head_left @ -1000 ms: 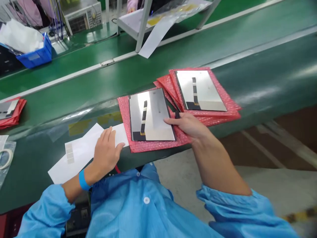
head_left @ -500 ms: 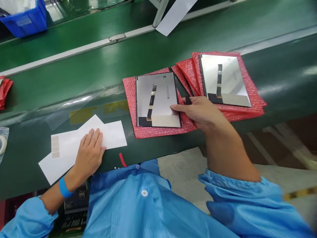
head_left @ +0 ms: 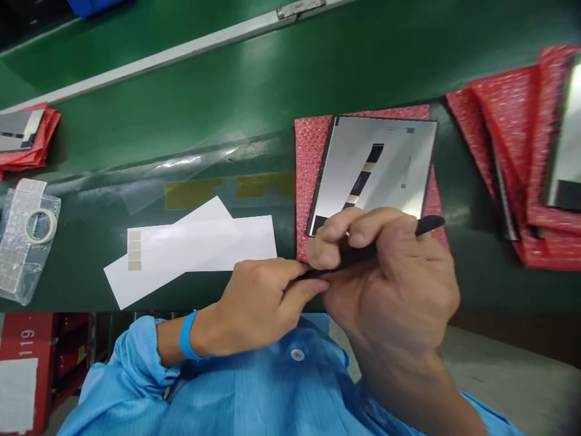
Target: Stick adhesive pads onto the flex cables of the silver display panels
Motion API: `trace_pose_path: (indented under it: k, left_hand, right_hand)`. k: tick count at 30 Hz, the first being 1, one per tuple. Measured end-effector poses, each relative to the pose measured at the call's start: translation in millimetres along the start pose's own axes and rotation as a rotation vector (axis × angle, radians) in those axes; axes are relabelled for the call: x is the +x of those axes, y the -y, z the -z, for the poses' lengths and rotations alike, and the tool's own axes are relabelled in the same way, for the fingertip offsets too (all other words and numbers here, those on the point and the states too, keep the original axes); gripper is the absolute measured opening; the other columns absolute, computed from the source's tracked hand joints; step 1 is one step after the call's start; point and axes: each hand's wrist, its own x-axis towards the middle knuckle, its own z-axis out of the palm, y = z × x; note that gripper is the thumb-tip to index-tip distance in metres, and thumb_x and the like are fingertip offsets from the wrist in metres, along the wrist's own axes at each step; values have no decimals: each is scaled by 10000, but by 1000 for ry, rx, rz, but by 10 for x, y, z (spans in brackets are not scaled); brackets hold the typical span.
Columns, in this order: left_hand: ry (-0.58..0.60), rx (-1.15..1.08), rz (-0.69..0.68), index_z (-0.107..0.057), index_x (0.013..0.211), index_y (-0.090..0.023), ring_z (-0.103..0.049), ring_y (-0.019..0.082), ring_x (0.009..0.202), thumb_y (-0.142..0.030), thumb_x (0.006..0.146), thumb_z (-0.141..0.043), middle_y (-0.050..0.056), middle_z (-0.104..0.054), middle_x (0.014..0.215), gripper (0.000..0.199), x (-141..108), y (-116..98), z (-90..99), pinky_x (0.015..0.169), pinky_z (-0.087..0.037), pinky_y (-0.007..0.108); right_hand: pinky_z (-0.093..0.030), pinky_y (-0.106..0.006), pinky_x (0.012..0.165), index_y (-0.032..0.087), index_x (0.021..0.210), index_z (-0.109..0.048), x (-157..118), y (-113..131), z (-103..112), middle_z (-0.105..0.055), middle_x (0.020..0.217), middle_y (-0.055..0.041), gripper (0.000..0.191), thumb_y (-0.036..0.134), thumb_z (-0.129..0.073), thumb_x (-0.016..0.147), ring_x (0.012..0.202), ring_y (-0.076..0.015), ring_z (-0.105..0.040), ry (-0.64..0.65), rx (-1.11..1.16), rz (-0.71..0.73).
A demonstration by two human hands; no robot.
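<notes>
1. So we had the black tool (head_left: 430, 224) right of lower centre, left hand (head_left: 254, 306) pinching one end, right hand (head_left: 403, 278) fingers curled round it.
2. Our panel (head_left: 394, 163) lay just behind, right of centre, already out on its red wrap (head_left: 311, 145).
3. Tan squares (head_left: 134, 251) sat on the paper (head_left: 213, 242) left of centre, none on the panel's visible part, so that bit looked undone.
</notes>
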Motion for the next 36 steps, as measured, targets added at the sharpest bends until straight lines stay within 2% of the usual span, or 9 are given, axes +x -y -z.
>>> trace_pose_path:
  k: [2,5,8,11,13,18,22,28,36]
  left_hand:
    - [-75,20,3,-703,805,-225,-657,152,655,-359,1081,-618,8,-736,752,319,-37,20,59,636,-507,310]
    - [-148,59,-6,-747,889,-213,-661,153,670,-313,1085,-610,9,-743,771,259,-64,77,156,671,-515,310]
    - [-142,116,-86,-776,1018,-205,-720,183,816,-337,1059,-670,28,-787,903,174,33,195,294,784,-564,326]
    - [-194,377,-232,-753,1193,-170,-720,228,1114,-376,1079,-639,85,-789,1190,261,299,438,479,1010,-573,364]
    - [-262,526,-247,-715,1303,-136,-667,263,1222,-335,1108,-563,135,-739,1315,317,522,644,576,1093,-545,424]
    - [-261,631,-186,-693,1376,-98,-577,347,1211,-231,1065,-571,206,-658,1336,360,837,985,574,1039,-536,532]
    - [-246,668,-197,-695,1375,-71,-545,357,1201,-218,1056,-581,217,-639,1325,370,811,998,509,1031,-532,530]
    - [-250,731,-236,-695,1360,-53,-563,345,1169,-211,1058,-577,219,-650,1288,361,799,945,520,980,-556,498]
    - [-225,717,-220,-674,1376,-65,-561,331,1165,-207,1067,-560,219,-645,1308,359,802,903,529,993,-549,508]
  right_hand:
    - [-541,-303,649,249,798,-693,53,-30,24,-654,862,-31,386,568,-721,1012,684,-135,-646,7,-163,49]
    - [-533,-252,611,232,831,-770,196,-28,164,-673,762,-27,390,597,-773,967,674,-131,-649,194,-364,-1]
    - [-578,-241,585,224,848,-791,427,-40,293,-713,754,-24,326,536,-854,917,649,-143,-696,355,-311,-108]
    - [-639,-263,617,233,814,-757,777,-162,311,-739,761,-8,369,572,-892,866,639,-156,-741,205,-236,-83]
    - [-650,-271,597,239,789,-723,1044,-308,272,-742,752,1,449,641,-922,785,618,-162,-747,96,-229,-27]
    - [-625,-257,525,223,784,-715,1484,-674,225,-752,744,-23,551,739,-900,720,619,-173,-753,121,-305,-10]
    - [-629,-251,538,218,812,-717,1502,-763,294,-735,715,-15,510,699,-884,779,608,-163,-747,154,-371,-12]
    - [-632,-238,549,221,825,-725,1447,-654,310,-723,717,0,470,668,-870,825,615,-145,-738,166,-429,-24]
    - [-617,-212,535,210,830,-709,1453,-571,251,-729,718,14,359,516,-890,883,613,-135,-740,143,-448,-111]
